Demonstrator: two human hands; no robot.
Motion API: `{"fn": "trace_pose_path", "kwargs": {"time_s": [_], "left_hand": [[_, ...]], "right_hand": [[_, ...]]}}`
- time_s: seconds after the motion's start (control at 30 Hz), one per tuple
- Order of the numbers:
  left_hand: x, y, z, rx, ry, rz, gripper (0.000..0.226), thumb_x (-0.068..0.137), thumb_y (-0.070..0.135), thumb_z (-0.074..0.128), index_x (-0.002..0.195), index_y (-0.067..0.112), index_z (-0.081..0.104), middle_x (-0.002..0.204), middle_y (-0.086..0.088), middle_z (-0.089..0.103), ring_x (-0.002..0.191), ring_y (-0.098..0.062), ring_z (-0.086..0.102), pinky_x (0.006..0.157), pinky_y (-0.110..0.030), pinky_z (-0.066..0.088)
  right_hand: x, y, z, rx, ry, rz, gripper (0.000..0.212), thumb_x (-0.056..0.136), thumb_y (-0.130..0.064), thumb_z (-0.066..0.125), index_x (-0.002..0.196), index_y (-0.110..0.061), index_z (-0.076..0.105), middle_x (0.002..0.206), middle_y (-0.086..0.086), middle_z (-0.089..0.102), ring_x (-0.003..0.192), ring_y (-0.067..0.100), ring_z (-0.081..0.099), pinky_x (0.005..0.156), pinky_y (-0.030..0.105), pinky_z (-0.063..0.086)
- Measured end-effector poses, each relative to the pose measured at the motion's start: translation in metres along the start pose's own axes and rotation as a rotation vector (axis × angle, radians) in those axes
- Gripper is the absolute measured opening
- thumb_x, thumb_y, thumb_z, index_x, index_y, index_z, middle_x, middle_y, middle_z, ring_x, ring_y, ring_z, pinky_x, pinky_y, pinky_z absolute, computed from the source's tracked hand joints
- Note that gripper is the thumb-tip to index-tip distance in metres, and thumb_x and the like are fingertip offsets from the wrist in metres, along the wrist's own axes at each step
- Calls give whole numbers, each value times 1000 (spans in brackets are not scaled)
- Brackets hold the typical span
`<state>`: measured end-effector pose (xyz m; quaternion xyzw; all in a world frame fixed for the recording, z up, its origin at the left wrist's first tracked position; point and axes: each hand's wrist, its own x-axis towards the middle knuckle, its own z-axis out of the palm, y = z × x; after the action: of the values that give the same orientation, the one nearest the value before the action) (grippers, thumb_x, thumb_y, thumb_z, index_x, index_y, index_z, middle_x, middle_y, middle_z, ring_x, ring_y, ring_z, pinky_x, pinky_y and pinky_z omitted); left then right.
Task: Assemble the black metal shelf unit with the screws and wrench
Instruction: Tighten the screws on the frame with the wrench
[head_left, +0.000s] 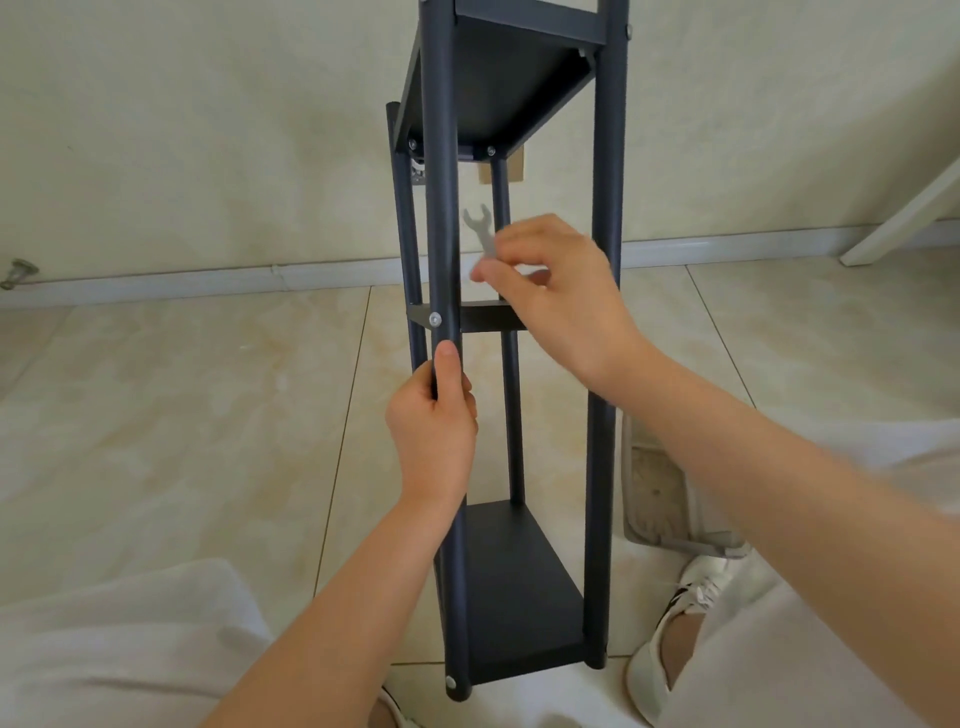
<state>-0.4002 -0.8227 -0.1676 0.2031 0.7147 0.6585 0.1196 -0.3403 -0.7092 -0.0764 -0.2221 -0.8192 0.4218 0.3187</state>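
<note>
White trouser legs (130, 649) frame the bottom of the view, and a white shoe (691, 597) sits beside the foot of the shelf unit (602, 312). The black frame leans between the person's knees on the tiled floor (208, 415), with 3 shelves in place: the bottom shelf (519, 587), the middle shelf (485, 318) and the top shelf (498, 88).

The left hand (434, 415) is wrapped round the near left post (441, 208), thumb lying up the tube, just below the silver screw (435, 318) that joins the middle shelf to that post. The right hand (556, 291) pinches the small flat wrench (480, 226) by its lower end between thumb and fingertips. The open end points up, inside the frame and above the middle shelf, touching no fastener.

It looks like the wrench is on its way to a fastener near that middle corner, though I cannot tell which one. To do it well, the left hand should brace the post so the frame cannot twist. The wrench's mouth should seat squarely before any turn. Such a thin tool held at its tip may slip, so a grip further along the handle would be steadier.
</note>
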Motion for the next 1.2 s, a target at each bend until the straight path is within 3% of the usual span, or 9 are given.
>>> {"fn": "trace_pose_path", "kwargs": {"time_s": [0.17,0.33,0.57,0.67,0.8,0.93,1.03,1.1,1.2], "left_hand": [[6,-5,-6,111,68,78,61,106,45,37,66,1,52,53,-12,55,50,-30,54,53,-39,46],[7,-12,-6,214,90,189,57,108,39,33,67,6,53,52,-6,55,51,-17,53,55,-20,40],[14,-13,-5,248,108,213,53,109,34,35,67,7,52,57,-10,56,54,-19,53,55,-16,38],[19,-12,-7,258,115,206,54,109,33,35,66,6,51,57,-9,56,55,-19,54,55,-22,41],[24,-10,-9,240,118,184,53,109,33,34,64,10,47,60,-14,56,59,-29,55,59,-36,44],[24,-10,-13,225,128,175,55,108,38,33,64,9,49,60,-17,56,58,-31,55,56,-35,44],[25,-12,-18,223,132,166,57,104,46,29,63,13,48,58,-15,56,55,-32,57,57,-43,48],[25,-13,-20,216,128,149,58,100,52,26,63,13,48,57,-14,56,54,-32,57,56,-45,49],[25,-14,-23,220,131,134,63,94,59,23,64,12,50,56,-12,56,54,-30,58,57,-45,49]], "right_hand": [[-57,26,24,-36,149,94,15,97,-18,61,90,-9,71,85,-2,57,80,5,52,70,9,39],[-87,41,46,28,92,227,20,98,-16,58,90,-5,72,73,1,63,70,6,56,64,9,41],[-65,44,54,17,-22,328,24,97,-15,60,79,-5,72,57,0,56,50,3,48,56,7,39],[-50,41,53,37,-84,330,24,96,-14,59,83,0,74,58,10,56,45,4,43,51,9,37],[-36,40,54,51,-124,343,25,95,-12,59,83,3,74,52,4,46,41,4,39,46,7,34],[-26,40,61,57,-130,342,22,94,-14,60,84,-3,77,73,18,67,55,10,54,54,8,41],[-18,42,69,60,-131,327,26,92,-16,62,83,6,72,84,28,66,76,32,60,68,22,48],[-14,42,73,48,-146,302,29,91,-18,63,84,9,70,82,29,65,75,32,61,69,26,51],[-13,44,76,26,-177,288,30,92,-20,63,87,9,71,89,28,67,90,36,63,82,38,54]]}}
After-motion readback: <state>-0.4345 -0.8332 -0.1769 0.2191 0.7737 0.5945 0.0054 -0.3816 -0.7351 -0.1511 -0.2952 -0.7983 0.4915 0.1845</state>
